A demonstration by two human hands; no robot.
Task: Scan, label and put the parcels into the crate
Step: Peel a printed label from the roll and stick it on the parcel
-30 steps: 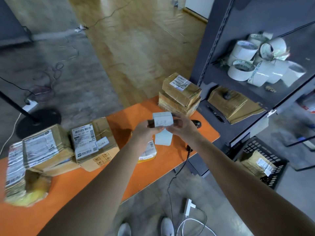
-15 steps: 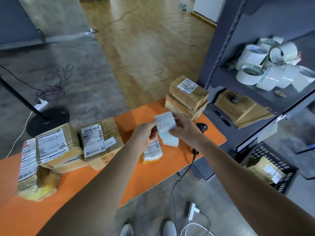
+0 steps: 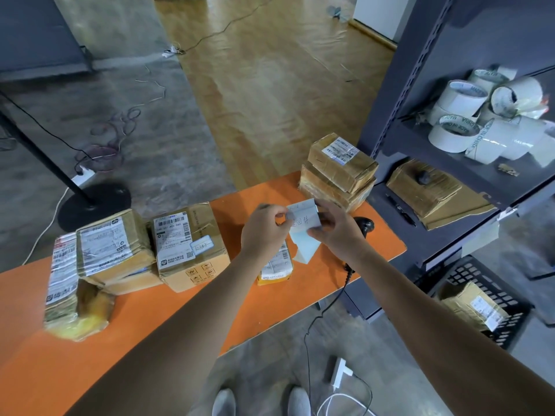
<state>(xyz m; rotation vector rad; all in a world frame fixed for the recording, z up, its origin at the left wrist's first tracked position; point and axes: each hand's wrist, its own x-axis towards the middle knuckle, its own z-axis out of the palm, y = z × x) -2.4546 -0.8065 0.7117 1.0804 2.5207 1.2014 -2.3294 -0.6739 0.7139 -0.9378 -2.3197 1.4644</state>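
Observation:
My left hand (image 3: 265, 231) and my right hand (image 3: 339, 228) both pinch a white strip of labels (image 3: 303, 225) with handwriting on it, held above the orange table (image 3: 168, 313). Its loose end hangs down over a small yellow-edged parcel (image 3: 276, 270) lying on the table under my left wrist. A black scanner (image 3: 365, 225) lies just right of my right hand, with its cable running off the table's edge. A black crate (image 3: 477, 298) on the floor at right holds one taped parcel (image 3: 473, 304).
Two stacked parcels (image 3: 339, 171) stand at the table's far right corner. Several parcels (image 3: 189, 244) sit on the left half of the table. A grey shelf unit (image 3: 420, 115) at right carries tape rolls (image 3: 486, 118) and flat cardboard. Cables and a power strip (image 3: 339, 373) lie near my feet.
Both hands have turned the label strip from upright and rolled to flatter and facing me, and lowered it slightly. The view has shifted so the table sits further right.

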